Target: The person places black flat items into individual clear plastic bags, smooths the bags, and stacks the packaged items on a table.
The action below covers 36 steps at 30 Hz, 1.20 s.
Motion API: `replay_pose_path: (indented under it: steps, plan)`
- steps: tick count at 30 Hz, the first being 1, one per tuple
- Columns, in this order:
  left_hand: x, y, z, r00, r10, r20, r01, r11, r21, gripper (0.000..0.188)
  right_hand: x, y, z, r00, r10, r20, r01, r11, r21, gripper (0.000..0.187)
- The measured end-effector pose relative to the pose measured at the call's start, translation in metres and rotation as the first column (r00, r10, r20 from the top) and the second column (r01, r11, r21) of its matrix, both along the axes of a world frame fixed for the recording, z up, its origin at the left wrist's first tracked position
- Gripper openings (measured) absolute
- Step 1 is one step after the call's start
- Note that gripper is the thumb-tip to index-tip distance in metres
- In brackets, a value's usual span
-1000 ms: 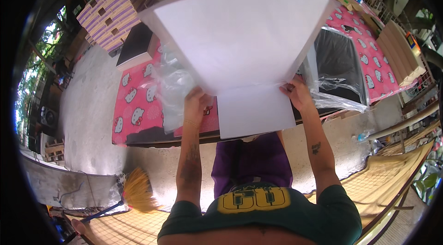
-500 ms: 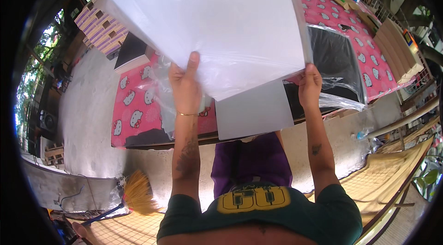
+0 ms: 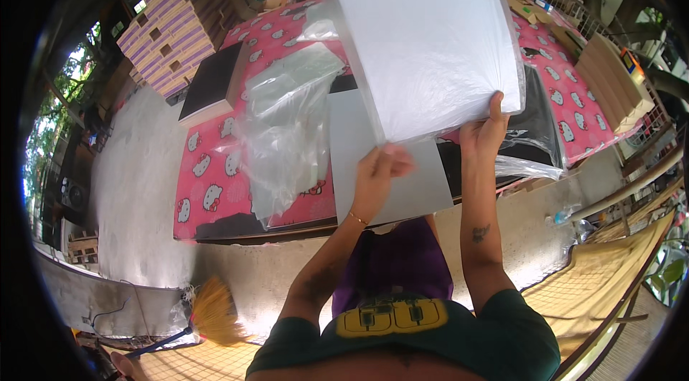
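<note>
A large white sheet in a clear plastic sleeve [image 3: 438, 43] is held up, tilted, over the table. My right hand [image 3: 484, 131] grips the sleeve's lower right corner, thumb on the front. At its lower left corner is my left hand [image 3: 377, 176]; motion smears its fingers, so whether they pinch the plastic is unclear. Beneath, a flat grey board [image 3: 355, 158] lies at the table's near edge, partly covered by the sleeve and my left hand. To the left lies a loose pile of clear plastic sleeves [image 3: 283, 129].
The table has a pink patterned cover [image 3: 197, 191]. A black-topped stack [image 3: 214, 79] sits at its left edge, with stacked boxes [image 3: 169, 43] beyond. Black sheets under plastic [image 3: 540, 119] lie to the right, near upright brown cardboard [image 3: 613, 79]. A broom [image 3: 215, 313] is at lower left.
The sleeved sheet has shifted right and turned more upright, uncovering the loose sleeves. My left hand has moved right and down to its lower left corner; my right hand has moved slightly down.
</note>
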State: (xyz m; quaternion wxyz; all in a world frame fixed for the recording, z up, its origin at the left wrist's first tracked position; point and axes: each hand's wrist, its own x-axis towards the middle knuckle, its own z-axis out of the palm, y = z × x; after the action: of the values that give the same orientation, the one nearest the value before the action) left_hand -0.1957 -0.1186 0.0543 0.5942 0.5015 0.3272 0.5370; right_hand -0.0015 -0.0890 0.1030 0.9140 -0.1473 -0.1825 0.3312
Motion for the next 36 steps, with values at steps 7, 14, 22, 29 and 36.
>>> replay_pose_path:
  steps: [7,14,22,29,36]
  plan:
    - [0.008,0.007,0.003,0.997,-0.045,-0.058,0.042,0.998,-0.040,0.031,0.010,0.000,-0.021,0.993,-0.103,-0.052,0.098,0.992,-0.077,0.037]
    - [-0.047,-0.014,-0.028,0.970,-0.017,-0.243,0.025,0.999,0.027,0.026,0.093,-0.004,-0.034,0.912,-0.388,-0.134,0.343,0.900,-0.269,0.025]
    - [-0.154,0.015,-0.022,0.807,0.471,-0.356,-0.351,0.867,0.354,0.021,0.197,-0.030,-0.080,0.938,-0.342,-0.054,0.304,0.888,-0.344,0.035]
    - [-0.198,0.037,-0.049,-0.209,0.802,-0.559,-0.048,0.563,0.825,0.029,0.202,-0.086,-0.087,0.865,-0.500,0.052,0.476,0.781,-0.405,0.047]
    - [-0.214,0.052,-0.065,0.113,0.667,-0.736,-0.343,0.721,0.601,0.023,0.098,-0.093,-0.037,0.822,-0.330,0.463,0.521,0.764,-0.381,0.042]
